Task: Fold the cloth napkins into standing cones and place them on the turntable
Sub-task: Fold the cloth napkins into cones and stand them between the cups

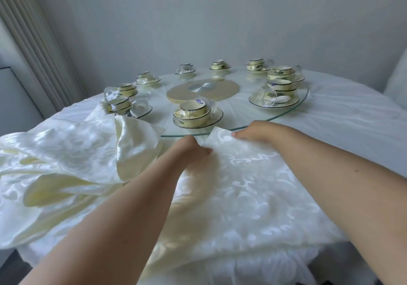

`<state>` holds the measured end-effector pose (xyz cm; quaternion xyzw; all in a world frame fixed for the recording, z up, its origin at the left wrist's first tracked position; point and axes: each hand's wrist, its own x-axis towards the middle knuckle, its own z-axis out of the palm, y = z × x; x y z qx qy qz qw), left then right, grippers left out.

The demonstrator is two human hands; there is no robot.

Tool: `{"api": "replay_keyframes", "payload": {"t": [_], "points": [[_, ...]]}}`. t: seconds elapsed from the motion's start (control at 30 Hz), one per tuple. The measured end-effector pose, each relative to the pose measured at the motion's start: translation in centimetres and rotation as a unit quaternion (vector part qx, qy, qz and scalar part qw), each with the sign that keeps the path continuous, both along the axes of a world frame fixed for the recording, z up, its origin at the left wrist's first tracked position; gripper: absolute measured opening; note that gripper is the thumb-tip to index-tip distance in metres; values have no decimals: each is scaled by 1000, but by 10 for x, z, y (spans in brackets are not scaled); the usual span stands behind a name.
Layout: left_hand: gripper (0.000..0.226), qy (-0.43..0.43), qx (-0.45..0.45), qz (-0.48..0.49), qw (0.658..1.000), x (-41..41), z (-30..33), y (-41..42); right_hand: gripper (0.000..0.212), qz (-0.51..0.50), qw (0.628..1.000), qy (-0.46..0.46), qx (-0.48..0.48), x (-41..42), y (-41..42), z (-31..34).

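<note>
Head view: No standing cone is seen anywhere on the glass turntable (305,96), so no napkin is judged finished; the task looks to be at its start.

One patterned napkin (242,185) is spread flat just in front of the turntable, its far edge lying at the turntable's near rim. The left hand (191,149) is set on the napkin's far left part; its fingers are curled into the cloth and seem to pinch an edge, though the fingertips are hidden. The right hand (253,131) is laid at the napkin's far right corner, touching the turntable's near rim; the corner appears held under thumb and fingers, but the exact grip cannot be told.

A loose pile of further napkins (55,159) is heaped left of the turntable, partly overlapping its left rim; all are unfolded. Wrapped bowl-and-plate sets (193,113) are ringed around the turntable's edge.

Left to do, as judged: folding of the held napkin, placement on the turntable, then the whole pile.
</note>
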<state>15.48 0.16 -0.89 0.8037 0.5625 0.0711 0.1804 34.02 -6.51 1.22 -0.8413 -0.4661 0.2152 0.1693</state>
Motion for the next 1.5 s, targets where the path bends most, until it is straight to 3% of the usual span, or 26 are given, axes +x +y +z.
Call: {"api": "replay_keyframes", "payload": {"t": [0.1, 0.17, 0.2, 0.3, 0.47, 0.7, 0.9, 1.0, 1.07, 1.17, 1.23, 1.33, 1.5], "points": [[31, -101, -63, 17, 993, 8, 1, 11, 39, 37, 993, 102, 34, 0, 9, 2], [30, -203, -76, 14, 976, 12, 0, 17, 24, 53, 968, 205, 136, 5, 15, -1], [34, -241, -71, 16, 968, 13, 0, 18, 25, 53, 951, 236, 195, 7, 16, -2], [44, -280, -29, 21, 959, 19, -4, 21, 34, 46, 927, 219, 300, 11, 16, 0], [41, -274, -12, 24, 961, 24, -11, 20, 42, 89, 954, 162, 236, 12, 12, -11], [34, -267, -37, 19, 963, 22, -7, 18, 35, 80, 963, 107, 235, 17, 21, -16], [23, -240, -25, 24, 970, 21, -6, 13, 40, 79, 971, 79, 213, 18, 22, -14], [41, -135, 99, 18, 986, 22, -4, 7, 49, 82, 984, 16, 157, 14, 7, -8], [38, -88, 215, -34, 972, 21, 5, -12, 47, 82, 986, -62, 133, 4, -17, 2], [24, -56, 217, -187, 957, 7, 11, -53, 40, 99, 976, -109, 164, -31, -77, 10], [42, 23, 148, -266, 952, -10, 2, -81, 41, 134, 972, -91, 168, -59, -118, 3], [93, 125, 99, -313, 936, -34, -19, -117, 55, 186, 974, -87, 90, -83, -149, -29], [113, 115, 132, -233, 957, -54, -40, -125, 79, 178, 965, -192, -14, -55, -162, -59]]}}
